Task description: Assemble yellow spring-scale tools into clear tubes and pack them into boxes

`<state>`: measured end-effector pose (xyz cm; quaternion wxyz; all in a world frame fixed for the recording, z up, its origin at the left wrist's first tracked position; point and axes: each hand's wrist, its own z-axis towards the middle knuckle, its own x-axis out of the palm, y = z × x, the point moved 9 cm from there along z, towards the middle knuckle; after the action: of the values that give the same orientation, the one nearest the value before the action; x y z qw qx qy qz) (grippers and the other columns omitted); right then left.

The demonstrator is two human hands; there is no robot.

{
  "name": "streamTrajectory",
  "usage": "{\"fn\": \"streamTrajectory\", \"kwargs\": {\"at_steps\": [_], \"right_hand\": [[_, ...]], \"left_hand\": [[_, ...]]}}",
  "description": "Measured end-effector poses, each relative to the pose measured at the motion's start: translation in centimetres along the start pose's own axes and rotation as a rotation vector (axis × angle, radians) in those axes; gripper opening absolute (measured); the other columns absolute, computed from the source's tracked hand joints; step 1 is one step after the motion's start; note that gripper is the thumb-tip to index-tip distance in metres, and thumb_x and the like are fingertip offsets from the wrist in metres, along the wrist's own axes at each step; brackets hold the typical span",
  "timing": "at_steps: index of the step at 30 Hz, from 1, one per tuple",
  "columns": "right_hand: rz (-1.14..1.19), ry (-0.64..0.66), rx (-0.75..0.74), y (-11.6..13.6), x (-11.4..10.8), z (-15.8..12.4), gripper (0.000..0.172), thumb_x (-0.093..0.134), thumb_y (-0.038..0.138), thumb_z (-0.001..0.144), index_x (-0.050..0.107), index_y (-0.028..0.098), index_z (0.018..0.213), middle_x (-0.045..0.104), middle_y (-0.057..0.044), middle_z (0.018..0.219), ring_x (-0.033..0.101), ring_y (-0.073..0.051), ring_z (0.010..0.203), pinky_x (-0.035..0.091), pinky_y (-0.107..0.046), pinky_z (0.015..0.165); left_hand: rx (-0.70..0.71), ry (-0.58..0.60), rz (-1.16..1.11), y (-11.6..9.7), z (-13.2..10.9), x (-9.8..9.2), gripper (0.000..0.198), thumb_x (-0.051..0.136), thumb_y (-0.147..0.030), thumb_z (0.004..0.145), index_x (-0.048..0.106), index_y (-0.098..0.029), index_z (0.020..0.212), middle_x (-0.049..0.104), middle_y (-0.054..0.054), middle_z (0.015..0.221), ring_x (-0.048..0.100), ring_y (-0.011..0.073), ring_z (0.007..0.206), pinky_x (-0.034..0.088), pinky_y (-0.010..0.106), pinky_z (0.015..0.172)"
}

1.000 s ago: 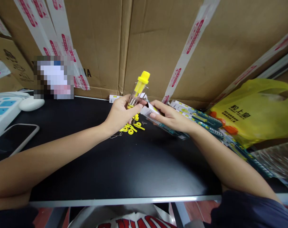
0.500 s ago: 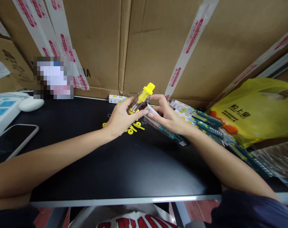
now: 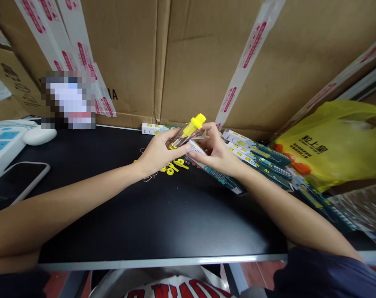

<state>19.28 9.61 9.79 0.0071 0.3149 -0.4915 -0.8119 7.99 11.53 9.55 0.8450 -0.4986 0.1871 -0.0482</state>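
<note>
My left hand (image 3: 161, 152) is closed around a clear tube with a yellow cap (image 3: 194, 125), tilted up to the right; metal parts show inside it. My right hand (image 3: 217, 151) grips a narrow printed box (image 3: 219, 177) near its upper end, its dark green length slanting down to the right under my hand. The capped tube lies close to that end of the box; whether they touch I cannot tell. Just below my left hand, small yellow plastic parts (image 3: 172, 166) lie on the black table (image 3: 150, 223), along with a metal wire clip (image 3: 150, 177).
Several similar boxes (image 3: 262, 155) lie at the right, beside a yellow plastic bag (image 3: 337, 145). Another box (image 3: 150, 128) lies behind my hands. A phone (image 3: 20, 182) and a power strip (image 3: 4, 145) are at the left. Large cardboard boxes (image 3: 194, 62) stand along the back.
The capped tube has tilted lower and shifted slightly right, toward the box end. The box's lower end has swung slightly. Both hands keep their hold.
</note>
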Motion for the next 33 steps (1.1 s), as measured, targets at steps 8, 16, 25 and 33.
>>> {"fn": "streamTrajectory", "kwargs": {"at_steps": [8, 16, 25, 33], "right_hand": [[-0.061, -0.123, -0.029, -0.2, -1.0, 0.3, 0.038, 0.067, 0.048, 0.082, 0.04, 0.024, 0.096, 0.052, -0.005, 0.11, 0.058, -0.016, 0.092, 0.055, -0.031, 0.073], [-0.272, -0.159, -0.07, 0.6, -2.5, -0.1, 0.039, 0.066, 0.053, 0.08, 0.044, 0.023, 0.091, 0.059, -0.003, 0.094, 0.056, -0.014, 0.067, 0.047, -0.028, 0.055], [-0.766, -0.134, -0.219, 0.9, -5.2, -2.9, 0.027, 0.064, 0.039, 0.083, 0.045, 0.023, 0.095, 0.065, -0.012, 0.117, 0.065, -0.023, 0.086, 0.049, -0.034, 0.063], [-0.795, -0.019, -0.282, 1.4, -2.9, -3.2, 0.019, 0.06, 0.033, 0.087, 0.047, 0.024, 0.098, 0.065, -0.01, 0.12, 0.066, -0.023, 0.093, 0.051, -0.036, 0.071]], "left_hand": [[-0.081, -0.032, -0.088, 1.8, 0.3, -0.4, 0.048, 0.076, -0.031, 0.071, 0.052, -0.021, 0.112, 0.064, 0.004, 0.101, 0.054, 0.0059, 0.058, 0.04, 0.015, 0.041], [-0.164, 0.043, -0.121, 1.7, 0.4, 0.1, 0.027, 0.061, -0.04, 0.086, 0.053, -0.019, 0.1, 0.062, 0.005, 0.089, 0.057, 0.0067, 0.052, 0.03, 0.016, 0.032], [-0.163, 0.475, 0.132, 0.6, -0.2, 1.3, 0.014, 0.055, -0.035, 0.089, 0.05, -0.021, 0.088, 0.061, -0.001, 0.066, 0.055, 0.0078, 0.042, 0.034, 0.015, 0.032], [-0.278, 0.555, 0.142, 2.3, -0.6, 1.9, 0.016, 0.059, -0.039, 0.085, 0.057, -0.023, 0.085, 0.063, 0.0, 0.059, 0.046, 0.008, 0.031, 0.032, 0.019, 0.03]]}}
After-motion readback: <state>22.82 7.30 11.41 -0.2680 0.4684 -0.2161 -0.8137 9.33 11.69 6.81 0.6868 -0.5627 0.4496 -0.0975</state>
